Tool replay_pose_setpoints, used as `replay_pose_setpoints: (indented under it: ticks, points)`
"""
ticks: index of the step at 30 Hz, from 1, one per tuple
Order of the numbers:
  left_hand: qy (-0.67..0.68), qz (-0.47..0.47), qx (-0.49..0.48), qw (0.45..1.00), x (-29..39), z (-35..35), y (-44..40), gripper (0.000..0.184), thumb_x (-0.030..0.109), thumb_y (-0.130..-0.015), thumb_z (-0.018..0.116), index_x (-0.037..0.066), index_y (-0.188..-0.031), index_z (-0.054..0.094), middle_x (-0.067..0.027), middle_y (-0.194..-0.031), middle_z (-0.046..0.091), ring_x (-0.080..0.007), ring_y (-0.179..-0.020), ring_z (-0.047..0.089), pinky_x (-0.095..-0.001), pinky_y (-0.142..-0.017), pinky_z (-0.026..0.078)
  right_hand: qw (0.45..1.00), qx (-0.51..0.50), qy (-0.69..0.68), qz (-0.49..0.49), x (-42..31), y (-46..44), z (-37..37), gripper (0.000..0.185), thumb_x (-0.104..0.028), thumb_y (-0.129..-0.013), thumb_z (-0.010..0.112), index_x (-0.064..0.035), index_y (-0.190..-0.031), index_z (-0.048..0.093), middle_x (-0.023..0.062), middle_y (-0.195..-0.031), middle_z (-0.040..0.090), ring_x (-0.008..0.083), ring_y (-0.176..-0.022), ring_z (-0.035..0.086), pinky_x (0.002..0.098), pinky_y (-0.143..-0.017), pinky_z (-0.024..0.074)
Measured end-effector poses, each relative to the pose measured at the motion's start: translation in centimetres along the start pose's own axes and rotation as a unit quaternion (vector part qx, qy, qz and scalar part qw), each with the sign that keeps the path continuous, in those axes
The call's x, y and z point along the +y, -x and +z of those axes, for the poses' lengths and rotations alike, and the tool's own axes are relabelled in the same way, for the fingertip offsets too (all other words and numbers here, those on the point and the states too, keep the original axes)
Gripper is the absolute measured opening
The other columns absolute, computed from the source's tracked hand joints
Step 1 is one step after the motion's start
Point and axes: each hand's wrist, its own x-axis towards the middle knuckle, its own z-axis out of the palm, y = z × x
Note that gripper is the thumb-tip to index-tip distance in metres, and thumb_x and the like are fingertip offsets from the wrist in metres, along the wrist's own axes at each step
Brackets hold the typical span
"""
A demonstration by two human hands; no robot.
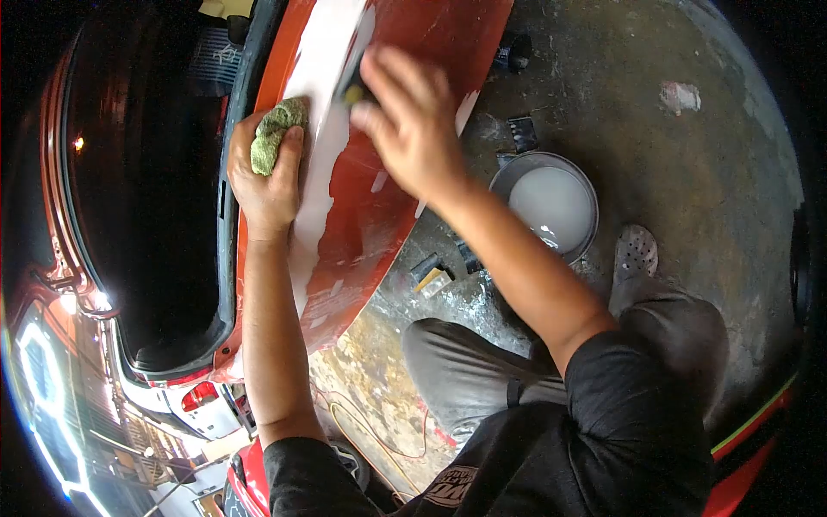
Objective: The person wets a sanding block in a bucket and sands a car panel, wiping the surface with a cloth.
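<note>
My left hand (pixel 265 185) is closed around a crumpled, wet-looking green cloth (pixel 279 129) and rests at the edge of a car body panel (pixel 370 194). The panel is orange-red with a long white and grey patch running along it. My right hand (pixel 418 121), smeared by motion, is over the panel to the right of the cloth. Its fingers are bent over a small dark block (pixel 351 86) against the grey-white patch. The block's shape is blurred and partly hidden by the fingers.
A round bucket of cloudy whitish water (pixel 553 207) stands on the stained concrete floor, right of the panel. Several small dark blocks (pixel 522 133) lie around it. A dark car window (pixel 164 215) is at left. An orange cord (pixel 362 422) runs along the floor below.
</note>
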Motion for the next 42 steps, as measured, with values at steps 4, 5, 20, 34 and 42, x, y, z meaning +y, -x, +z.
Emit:
replay_pose_setpoints:
  ticks: [4, 5, 20, 34, 42]
  points:
    - [-0.005, 0.028, -0.002, 1.000, -0.3, 0.0, 0.0, 0.030, 0.015, -0.091, 0.071, -0.001, -0.116, 0.066, -0.0104, -0.102, 0.071, -0.0186, -0.095, 0.064, -0.0336, -0.090, 0.051, 0.997, 0.074, 0.006, 0.004, 1.9, -1.4, 1.0, 0.047, -0.028, -0.091, 0.075, -0.0033, -0.129, 0.065, 0.0160, -0.133, 0.062, 0.0345, -0.119, 0.058, 0.0501, -0.101, 0.0418]
    - [-0.011, 0.041, 0.000, 0.999, -0.3, 0.0, 0.1, 0.030, 0.015, -0.091, 0.071, -0.001, -0.116, 0.066, -0.0103, -0.102, 0.071, -0.0185, -0.095, 0.064, -0.0336, -0.090, 0.051, 0.994, 0.105, -0.030, 0.003, 4.0, -4.9, 0.7, 0.039, -0.027, -0.091, 0.074, -0.0058, -0.123, 0.067, 0.0172, -0.127, 0.065, 0.0365, -0.116, 0.059, 0.0491, -0.100, 0.0420]
    - [-0.040, 0.034, -0.012, 0.999, 0.2, -0.2, 0.1, 0.032, 0.020, -0.094, 0.072, 0.000, -0.117, 0.065, -0.0103, -0.104, 0.071, -0.0189, -0.097, 0.064, -0.0335, -0.092, 0.050, 0.959, 0.119, -0.066, 0.248, 2.2, -11.3, 0.2, 0.048, -0.029, -0.103, 0.062, 0.0041, -0.136, 0.052, 0.0223, -0.135, 0.055, 0.0403, -0.128, 0.051, 0.0491, -0.110, 0.0392]
    - [-0.138, -0.008, 0.002, 0.990, 3.1, 0.6, -0.9, 0.063, 0.045, -0.081, 0.086, 0.002, -0.121, 0.067, -0.0176, -0.112, 0.071, -0.0279, -0.101, 0.068, -0.0399, -0.091, 0.053, 0.985, -0.068, -0.121, 0.102, -6.4, 14.4, 0.5, 0.070, -0.026, -0.086, 0.082, -0.0008, -0.142, 0.048, 0.0204, -0.137, 0.052, 0.0395, -0.125, 0.052, 0.0505, -0.107, 0.0402]
    - [-0.073, 0.063, -0.010, 0.995, 3.4, 2.1, -2.2, 0.075, 0.040, -0.070, 0.095, 0.002, -0.127, 0.064, -0.0200, -0.121, 0.068, -0.0321, -0.114, 0.067, -0.0409, -0.097, 0.053, 0.907, 0.186, -0.128, 0.357, 7.2, 5.6, -4.6, 0.061, -0.037, -0.097, 0.070, 0.0027, -0.139, 0.053, 0.0165, -0.126, 0.063, 0.0259, -0.117, 0.058, 0.0398, -0.105, 0.0440]
